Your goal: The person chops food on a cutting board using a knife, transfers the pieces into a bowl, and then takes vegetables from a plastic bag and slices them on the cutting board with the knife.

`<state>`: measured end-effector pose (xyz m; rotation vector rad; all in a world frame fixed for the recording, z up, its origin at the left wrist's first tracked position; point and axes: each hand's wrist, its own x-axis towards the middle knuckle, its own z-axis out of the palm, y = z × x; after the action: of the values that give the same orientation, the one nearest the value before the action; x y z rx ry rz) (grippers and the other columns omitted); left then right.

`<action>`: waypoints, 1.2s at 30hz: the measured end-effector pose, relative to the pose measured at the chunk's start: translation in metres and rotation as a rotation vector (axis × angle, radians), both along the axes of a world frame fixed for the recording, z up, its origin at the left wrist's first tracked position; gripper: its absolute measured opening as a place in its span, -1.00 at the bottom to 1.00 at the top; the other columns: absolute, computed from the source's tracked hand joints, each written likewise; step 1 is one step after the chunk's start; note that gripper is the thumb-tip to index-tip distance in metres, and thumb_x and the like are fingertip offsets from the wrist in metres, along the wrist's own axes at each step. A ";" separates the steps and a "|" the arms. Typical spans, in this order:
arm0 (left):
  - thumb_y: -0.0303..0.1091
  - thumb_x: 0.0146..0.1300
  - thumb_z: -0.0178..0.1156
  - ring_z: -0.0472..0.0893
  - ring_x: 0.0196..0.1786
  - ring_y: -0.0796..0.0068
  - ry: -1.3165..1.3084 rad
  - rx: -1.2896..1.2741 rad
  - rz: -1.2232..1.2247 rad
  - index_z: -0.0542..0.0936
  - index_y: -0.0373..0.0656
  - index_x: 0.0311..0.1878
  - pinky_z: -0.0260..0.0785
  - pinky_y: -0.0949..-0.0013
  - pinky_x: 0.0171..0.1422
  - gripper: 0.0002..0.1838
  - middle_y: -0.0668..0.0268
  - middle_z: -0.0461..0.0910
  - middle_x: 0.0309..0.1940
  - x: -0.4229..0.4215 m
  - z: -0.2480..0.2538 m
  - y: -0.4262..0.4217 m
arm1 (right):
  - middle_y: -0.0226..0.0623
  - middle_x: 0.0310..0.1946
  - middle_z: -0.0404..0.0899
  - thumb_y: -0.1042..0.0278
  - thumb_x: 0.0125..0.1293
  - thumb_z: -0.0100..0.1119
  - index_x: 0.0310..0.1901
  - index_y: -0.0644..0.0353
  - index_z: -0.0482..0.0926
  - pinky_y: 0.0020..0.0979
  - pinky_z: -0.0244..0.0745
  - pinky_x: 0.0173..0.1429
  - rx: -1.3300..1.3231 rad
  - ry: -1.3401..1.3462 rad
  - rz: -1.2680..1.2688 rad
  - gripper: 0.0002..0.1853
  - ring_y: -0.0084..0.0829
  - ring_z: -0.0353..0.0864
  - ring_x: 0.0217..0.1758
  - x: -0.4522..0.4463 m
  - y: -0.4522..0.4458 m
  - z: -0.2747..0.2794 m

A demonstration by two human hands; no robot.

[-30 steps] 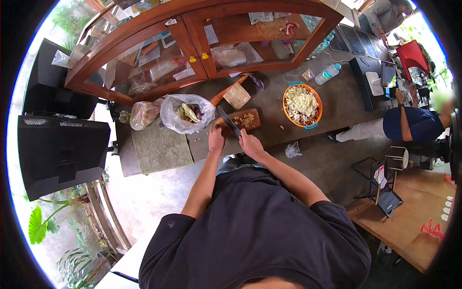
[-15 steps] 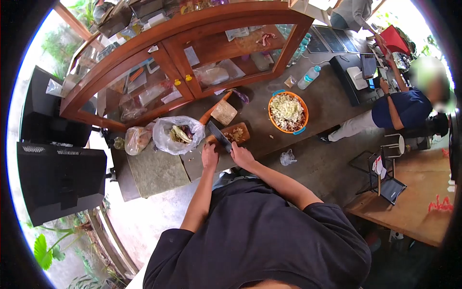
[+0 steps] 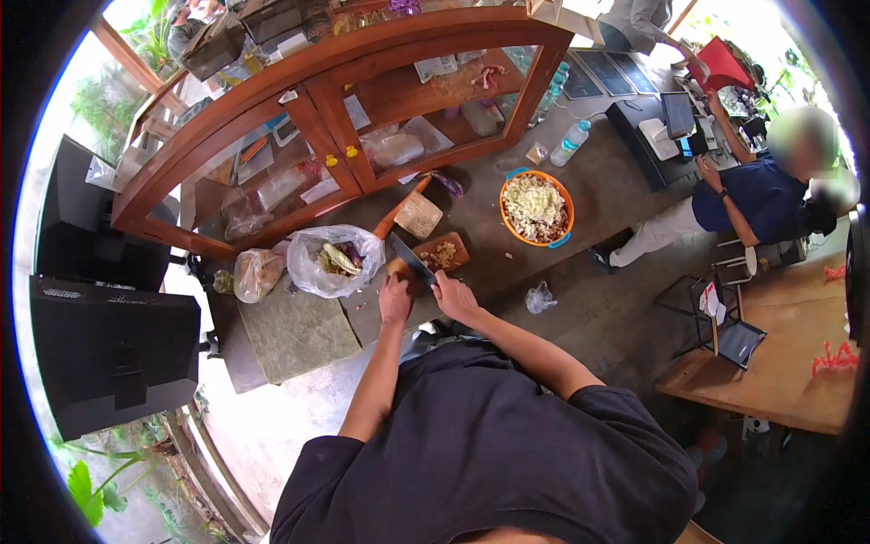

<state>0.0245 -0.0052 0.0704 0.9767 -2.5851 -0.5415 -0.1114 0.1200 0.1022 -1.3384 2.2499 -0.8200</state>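
From far away I take the wooden board point(image 3: 461, 253) as the middle of my clock, with twelve toward the cabinet point(image 3: 328, 131). My right hand point(image 3: 455, 298), at five, is closed round the handle of a big knife point(image 3: 412, 258), and the blade points to between ten and eleven across the board's left end. My left hand point(image 3: 394, 296), between seven and eight, has its fingers bent in by that same end; I can't tell if they pinch anything. Small chopped bits point(image 3: 440, 255) sit on the board, right of the blade. I think chopping is the step in hand, and another cut would call for my left fingers to stay back from the edge. The orange bowl point(image 3: 569, 210), heaped with pale bits, is at two, and an open clear bag point(image 3: 306, 272) is at nine. The water bottle point(image 3: 571, 143), between one and two, has a label too small to read. Far off at four, red marks point(image 3: 834, 361) on a brown table point(image 3: 725, 381) look like letters, but I can't read them.
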 end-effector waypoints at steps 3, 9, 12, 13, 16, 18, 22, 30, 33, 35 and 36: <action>-0.39 0.03 0.29 0.55 0.03 0.01 -0.017 -0.029 0.007 0.68 -0.17 -0.26 0.46 0.06 0.11 -0.82 0.11 0.59 -0.12 0.002 -0.009 -0.001 | 0.13 -0.43 0.62 0.21 0.44 0.06 -0.09 0.17 0.31 0.21 0.47 -0.27 0.001 -0.004 -0.034 -0.76 0.27 0.61 -0.32 0.002 -0.001 0.004; -0.27 0.18 0.25 0.58 -0.02 0.09 0.031 0.020 0.017 0.72 -0.10 -0.23 0.43 0.06 0.10 -0.83 0.22 0.62 -0.15 0.000 -0.005 -0.002 | 0.15 -0.43 0.63 0.11 0.44 0.10 -0.11 0.15 0.37 0.22 0.46 -0.24 -0.011 -0.025 -0.138 -0.72 0.28 0.61 -0.31 -0.005 0.005 0.014; -0.24 0.25 0.23 0.58 -0.01 0.07 0.032 0.048 0.025 0.68 -0.12 -0.08 0.42 0.04 0.10 -0.75 0.20 0.62 -0.14 -0.002 0.004 0.000 | 0.19 -0.44 0.61 0.03 0.46 0.08 -0.15 0.18 0.43 0.21 0.45 -0.24 0.018 -0.028 -0.233 -0.67 0.30 0.60 -0.31 -0.018 0.010 0.012; -0.22 0.28 0.21 0.57 0.01 0.05 0.080 0.059 0.070 0.63 -0.14 0.01 0.41 0.03 0.12 -0.70 0.16 0.61 -0.12 -0.004 0.006 0.002 | 0.19 -0.44 0.61 0.03 0.46 0.08 -0.15 0.18 0.43 0.21 0.45 -0.24 0.019 -0.030 -0.231 -0.67 0.30 0.60 -0.31 -0.023 0.013 0.009; -0.19 0.33 0.19 0.54 0.06 0.00 0.166 0.062 0.111 0.52 -0.18 0.16 0.38 0.01 0.16 -0.59 0.09 0.60 -0.05 -0.010 -0.003 0.002 | 0.22 -0.45 0.60 0.05 0.48 0.06 -0.14 0.21 0.43 0.23 0.44 -0.22 0.009 -0.031 -0.259 -0.67 0.32 0.59 -0.30 -0.035 0.020 0.009; -0.17 0.34 0.18 0.53 0.09 -0.03 0.197 0.056 0.116 0.47 -0.21 0.22 0.37 0.00 0.18 -0.54 0.04 0.59 -0.01 -0.014 -0.008 0.004 | 0.21 -0.45 0.61 0.05 0.48 0.05 -0.09 0.21 0.43 0.20 0.47 -0.24 0.017 -0.002 -0.263 -0.67 0.30 0.60 -0.30 -0.044 0.024 0.007; -0.12 0.38 0.17 0.44 0.20 -0.12 0.263 0.151 0.135 0.36 -0.36 0.29 0.29 -0.01 0.32 -0.41 -0.10 0.47 0.16 -0.027 -0.002 0.018 | 0.23 -0.43 0.60 0.10 0.48 0.06 -0.13 0.23 0.42 0.22 0.42 -0.23 0.001 -0.027 -0.332 -0.70 0.33 0.58 -0.28 -0.066 0.040 -0.008; -0.01 0.37 0.18 0.14 0.52 -0.15 0.196 0.274 0.056 0.10 -0.45 0.47 0.00 0.05 0.60 -0.15 -0.18 0.17 0.44 -0.063 0.005 0.026 | 0.25 -0.43 0.59 0.11 0.49 0.05 -0.07 0.31 0.43 0.19 0.42 -0.25 0.060 -0.054 -0.322 -0.65 0.32 0.58 -0.30 -0.083 0.080 -0.018; 0.00 0.36 0.19 0.16 0.51 -0.14 0.258 0.280 0.040 0.10 -0.44 0.47 0.00 0.04 0.60 -0.14 -0.16 0.19 0.43 -0.073 -0.001 0.027 | 0.29 -0.43 0.58 0.13 0.49 0.05 -0.09 0.33 0.43 0.19 0.42 -0.25 0.041 -0.087 -0.297 -0.66 0.34 0.57 -0.29 -0.082 0.085 -0.022; -0.01 0.35 0.19 0.18 0.49 -0.14 0.347 0.350 0.015 0.11 -0.40 0.48 0.02 0.04 0.58 -0.15 -0.15 0.20 0.43 -0.080 -0.004 0.031 | 0.30 -0.44 0.57 0.14 0.49 0.05 -0.10 0.33 0.43 0.18 0.42 -0.26 0.003 -0.095 -0.239 -0.67 0.35 0.56 -0.29 -0.080 0.086 -0.026; -0.01 0.35 0.19 0.18 0.49 -0.14 0.342 0.349 0.017 0.11 -0.40 0.48 0.02 0.04 0.58 -0.15 -0.15 0.20 0.43 -0.083 -0.005 0.032 | 0.31 -0.45 0.56 0.16 0.49 0.06 -0.10 0.34 0.42 0.18 0.41 -0.26 -0.038 -0.097 -0.184 -0.68 0.36 0.55 -0.29 -0.079 0.086 -0.031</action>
<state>-0.0586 0.0267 0.0649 0.9119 -2.2174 -1.0794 -0.1904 0.2059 0.0714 -1.0933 2.3156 -0.9727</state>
